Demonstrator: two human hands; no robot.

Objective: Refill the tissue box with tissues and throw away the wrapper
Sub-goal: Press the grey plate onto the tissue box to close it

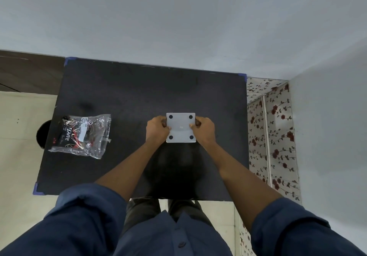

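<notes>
A square white tissue box (181, 128) stands upside down on the black table (129, 96), its pale base with a dark pad in each corner facing up. My left hand (157, 129) grips its left side and my right hand (203, 129) grips its right side, thumbs resting on the base. The box's sides and opening are hidden. A clear plastic wrapper (82, 135) with black, red and white printing lies flat at the table's left edge, well apart from both hands. Whether tissues are inside it I cannot tell.
A dark round bin (42, 134) stands on the pale floor just left of the table, partly hidden by its edge. A grey wall runs behind the table. A rose-patterned surface (274, 136) borders the table's right side.
</notes>
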